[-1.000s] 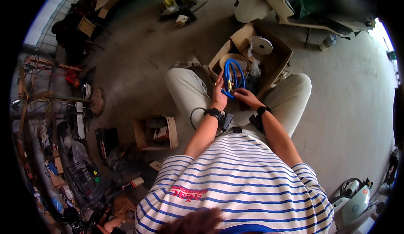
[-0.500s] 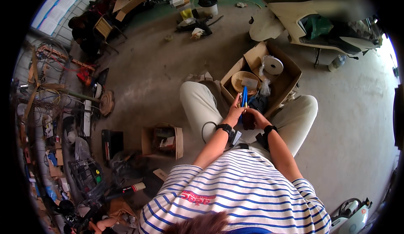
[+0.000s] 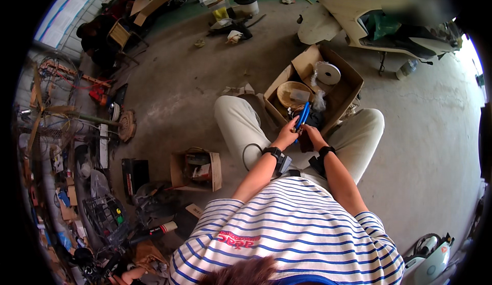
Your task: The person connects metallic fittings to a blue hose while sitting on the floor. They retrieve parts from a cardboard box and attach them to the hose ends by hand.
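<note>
Between my knees, both hands meet over the near edge of an open cardboard box point(image 3: 353, 82). My left hand point(image 3: 287, 135) is closed around the lower part of a long, thin blue thing point(image 3: 304, 113), which points up toward the box; its exact kind is unclear. Small brass-coloured bits show at my fingers. My right hand point(image 3: 313, 134) closes on the same blue thing from the other side, its fingertips partly hidden. Below it hangs a dark brown piece point(image 3: 306, 143). Inside the box lie a round woven basket point(image 3: 283, 94), a small clear container point(image 3: 299, 96) and a white roll point(image 3: 328, 73).
A smaller cardboard box point(image 3: 216, 172) stands on the floor to my left. Cluttered shelves and wires line the left wall. A pale scooter point(image 3: 353, 26) is parked at the far right, near a plastic bottle point(image 3: 406, 70). A wooden chair point(image 3: 120, 35) stands far left.
The blue thing has tilted to the right and stands higher between my hands. My right hand has shifted up closer to it. The whole view has moved slightly.
</note>
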`<state>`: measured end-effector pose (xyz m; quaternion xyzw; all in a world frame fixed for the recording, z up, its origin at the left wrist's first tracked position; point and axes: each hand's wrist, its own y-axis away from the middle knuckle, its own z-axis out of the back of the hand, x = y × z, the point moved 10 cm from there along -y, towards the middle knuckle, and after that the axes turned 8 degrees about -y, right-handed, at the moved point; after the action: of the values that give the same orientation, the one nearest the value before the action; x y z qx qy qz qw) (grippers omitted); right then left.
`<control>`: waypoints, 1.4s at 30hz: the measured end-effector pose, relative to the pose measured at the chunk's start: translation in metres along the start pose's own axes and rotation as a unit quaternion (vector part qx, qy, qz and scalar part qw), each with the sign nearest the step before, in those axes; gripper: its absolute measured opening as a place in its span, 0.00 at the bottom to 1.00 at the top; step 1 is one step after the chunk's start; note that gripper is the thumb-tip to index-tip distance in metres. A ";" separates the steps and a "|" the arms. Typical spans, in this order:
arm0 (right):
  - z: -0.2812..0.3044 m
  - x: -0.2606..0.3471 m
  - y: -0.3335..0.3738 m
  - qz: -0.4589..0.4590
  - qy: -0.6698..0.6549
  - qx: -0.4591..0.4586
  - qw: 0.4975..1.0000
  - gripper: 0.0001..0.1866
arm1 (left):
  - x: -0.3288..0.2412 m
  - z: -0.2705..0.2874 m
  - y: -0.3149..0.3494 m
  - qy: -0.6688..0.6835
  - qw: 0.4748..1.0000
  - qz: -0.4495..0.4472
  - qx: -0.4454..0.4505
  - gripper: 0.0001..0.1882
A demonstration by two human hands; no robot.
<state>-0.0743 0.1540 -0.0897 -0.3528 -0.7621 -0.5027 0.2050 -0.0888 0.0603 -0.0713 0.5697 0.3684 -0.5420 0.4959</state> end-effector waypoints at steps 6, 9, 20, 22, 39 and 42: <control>0.014 -0.009 -0.015 0.022 -0.010 -0.016 1.000 0.16 | 0.009 0.001 0.001 -0.035 0.999 0.014 0.010 0.30; 0.031 -0.003 -0.023 0.087 0.047 -0.045 0.994 0.18 | -0.008 -0.009 0.005 0.019 0.999 0.004 0.035 0.29; 0.005 0.005 -0.013 0.133 0.388 0.029 0.912 0.31 | 0.016 0.010 0.000 -0.043 0.999 0.020 -0.020 0.21; 0.005 0.005 -0.015 0.128 0.364 0.025 0.922 0.32 | 0.018 0.012 -0.001 -0.054 0.998 0.008 -0.022 0.21; 0.020 -0.002 -0.021 0.064 0.038 0.029 0.997 0.14 | 0.003 0.016 0.004 -0.007 0.998 0.033 -0.049 0.20; 0.016 -0.006 -0.019 0.027 -0.011 0.042 0.999 0.14 | 0.005 0.017 0.002 -0.033 0.997 0.032 -0.065 0.19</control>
<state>-0.0838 0.1618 -0.1126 -0.3698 -0.7747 -0.4610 0.2249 -0.0901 0.0428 -0.0743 0.5298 0.3681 -0.5195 0.5603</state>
